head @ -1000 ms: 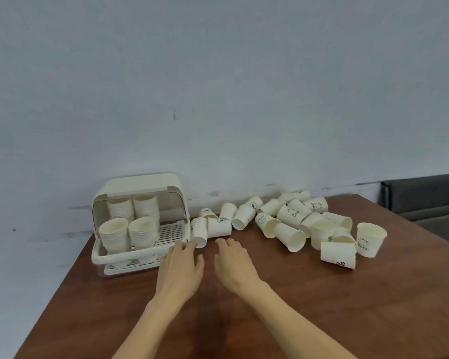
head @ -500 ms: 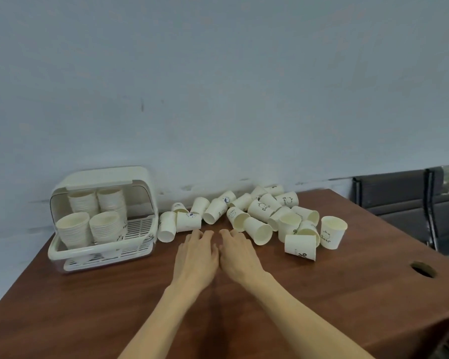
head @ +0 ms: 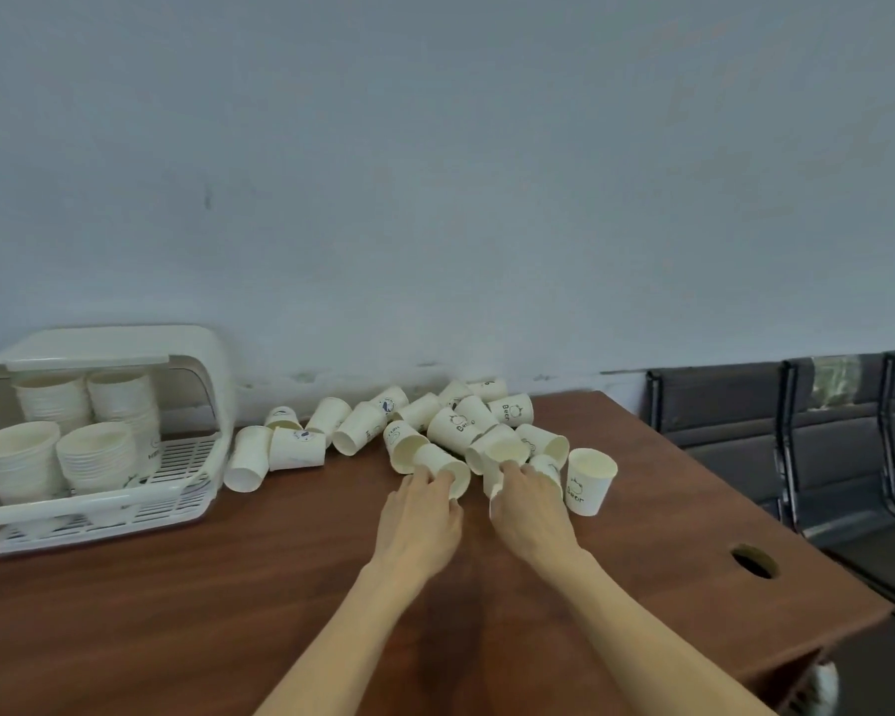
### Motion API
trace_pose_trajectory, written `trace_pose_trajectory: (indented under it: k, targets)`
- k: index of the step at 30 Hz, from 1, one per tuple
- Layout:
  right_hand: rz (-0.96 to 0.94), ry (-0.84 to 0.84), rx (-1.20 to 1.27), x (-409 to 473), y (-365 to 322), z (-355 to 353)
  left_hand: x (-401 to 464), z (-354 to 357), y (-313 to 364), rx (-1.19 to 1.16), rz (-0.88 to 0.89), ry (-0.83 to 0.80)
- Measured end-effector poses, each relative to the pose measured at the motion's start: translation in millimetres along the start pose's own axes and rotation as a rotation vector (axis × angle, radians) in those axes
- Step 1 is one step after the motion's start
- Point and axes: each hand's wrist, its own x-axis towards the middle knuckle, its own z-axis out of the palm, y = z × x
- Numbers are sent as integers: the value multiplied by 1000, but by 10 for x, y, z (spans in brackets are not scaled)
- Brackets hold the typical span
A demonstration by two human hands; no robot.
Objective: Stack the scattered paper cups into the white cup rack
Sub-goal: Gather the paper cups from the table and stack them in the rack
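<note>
- Two hands work the pile at once: the left hand (head: 418, 514) has its fingers laid over a tipped cup (head: 443, 470) near the mouth, and the right hand (head: 530, 509) curls round another cup (head: 493, 485) lying on its side.
- Whether either grip has fully closed I cannot tell; better to pinch the wall below the rim, since thin paper crushes.
- Scattered paper cups (head: 461, 423) crowd touching behind, so lift straight up to avoid rolling neighbours.
- Far left on the desk (head: 177, 612), the white cup rack (head: 125, 348) holds four stacks; nest mouth-up.
</note>
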Motion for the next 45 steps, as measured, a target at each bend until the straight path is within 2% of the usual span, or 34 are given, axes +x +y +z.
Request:
trace_pose_trajectory:
  k: [7,10,14,19,24,28,35,45]
  targets:
    - [241,18,-73,236,831,-67,166,399,305,-47,34,-104]
    - [287,-50,-123,315,1080,-3,243,539,374,-33,80,-164]
    - [287,-141,-151,377,1243,85,322,647,485,46,141,-234]
    - [255,-102,-167,383,1303,148,361,808,666,153,164,-257]
    - [217,-80,-182,324,1349,137,399,912,851,264,282,-287]
    - [224,-78,-168,240,1358,93,401,981,926,468,270,-332]
    - [211,-35,-152,167,1297,-64,408,864,941,461,223,-261]
    - [185,90,-141,128,899,-271,192,248,790,407,237,-122]
